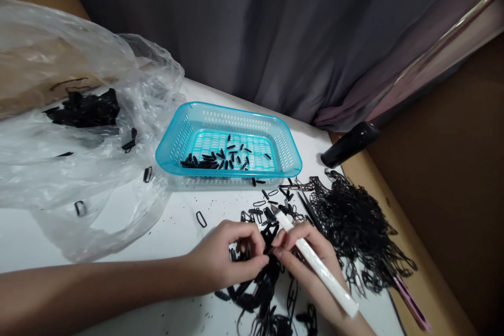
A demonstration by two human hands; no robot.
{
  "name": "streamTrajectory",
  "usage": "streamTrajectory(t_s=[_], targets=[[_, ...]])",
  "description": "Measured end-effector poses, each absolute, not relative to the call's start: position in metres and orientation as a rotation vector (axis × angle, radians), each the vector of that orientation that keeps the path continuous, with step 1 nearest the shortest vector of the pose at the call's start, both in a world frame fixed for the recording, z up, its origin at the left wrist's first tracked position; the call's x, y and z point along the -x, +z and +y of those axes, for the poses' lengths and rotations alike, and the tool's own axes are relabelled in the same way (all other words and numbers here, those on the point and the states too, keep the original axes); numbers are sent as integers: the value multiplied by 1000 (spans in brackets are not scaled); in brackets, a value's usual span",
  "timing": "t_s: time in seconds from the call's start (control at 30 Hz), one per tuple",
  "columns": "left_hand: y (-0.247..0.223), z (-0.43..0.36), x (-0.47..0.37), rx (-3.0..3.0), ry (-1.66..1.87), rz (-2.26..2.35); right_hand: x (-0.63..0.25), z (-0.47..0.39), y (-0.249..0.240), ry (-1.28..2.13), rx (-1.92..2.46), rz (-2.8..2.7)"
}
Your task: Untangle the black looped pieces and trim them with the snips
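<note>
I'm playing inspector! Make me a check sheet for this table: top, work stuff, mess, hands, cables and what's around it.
Surface: white tabletop, scattered with dark specks.
Job's things: turquoise basket holding small black pieces; black heap below the hands; pile of black loops on the right.
Clutter: clear plastic bag at left, black cylinder, pink-handled tool by the pile.
Hands: right hand holds a white-handled pointed tool; left hand is curled over the heap, its grip unclear.
Cables: nothing seen.
Surroundings: dark curtain behind, brown panel at right.
</note>
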State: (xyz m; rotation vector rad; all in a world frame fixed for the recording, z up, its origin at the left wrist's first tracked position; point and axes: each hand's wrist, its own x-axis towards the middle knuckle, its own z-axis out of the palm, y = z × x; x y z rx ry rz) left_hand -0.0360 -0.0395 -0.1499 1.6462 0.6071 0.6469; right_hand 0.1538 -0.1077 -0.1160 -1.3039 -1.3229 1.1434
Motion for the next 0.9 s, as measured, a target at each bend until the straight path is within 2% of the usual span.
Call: streamTrajectory(t_s=[0.3, 0.63, 0.9], targets=[[-146, -39, 35, -1516, 537, 657, -153, -109, -119, 1089, 1241, -1318], [-145, -40, 34, -1497, 591, 672, -153, -103, -125, 1328, 1220, -1127], [-145, -38, 34, -1424, 533, 674, -161, -101, -125, 1382, 1247, -1097]])
